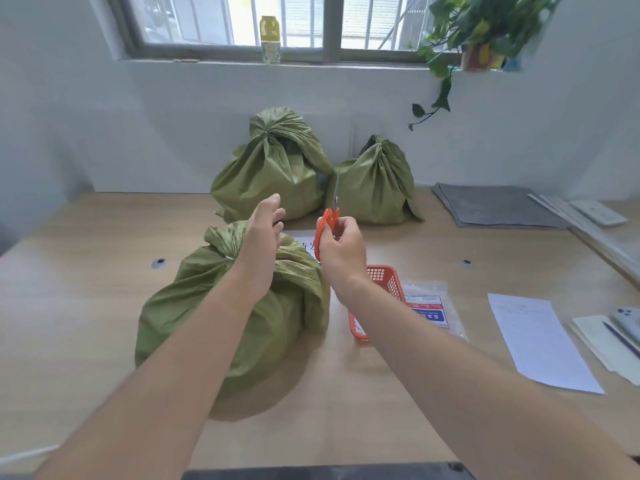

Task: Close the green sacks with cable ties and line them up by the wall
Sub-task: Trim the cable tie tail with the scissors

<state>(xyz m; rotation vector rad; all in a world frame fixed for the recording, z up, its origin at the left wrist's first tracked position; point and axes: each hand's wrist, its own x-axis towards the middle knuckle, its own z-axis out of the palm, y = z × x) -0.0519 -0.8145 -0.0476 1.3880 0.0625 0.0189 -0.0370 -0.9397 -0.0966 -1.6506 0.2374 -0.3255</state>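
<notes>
Nearest me, at 6 o'clock on the table (86, 289), the near sack (263, 327) slumps on its side. Its long axis runs from 5 o'clock up to 11, and the gathered neck points to 11. A white tie (228, 258) shows at that neck, so I judge this sack closed but not yet lined up.

My left hand (261, 237) hovers over the neck with its fingers loosely curled and gripping nothing. I cannot tell whether the wrist touches the cloth. My right hand (341, 252), just to 3 o'clock of it, grips the orange scissors (330, 216) by the handles, blades together and pointing to 12, nearly upright.

I take the step in hand to be trimming the tie's tail, though I cannot see the tail. The next move calls for finding it, snipping close, then carrying the sack to 12 o'clock. There the left sack (273, 174) and right sack (375, 188) stand tied against the wall (173, 133), touching each other.
</notes>
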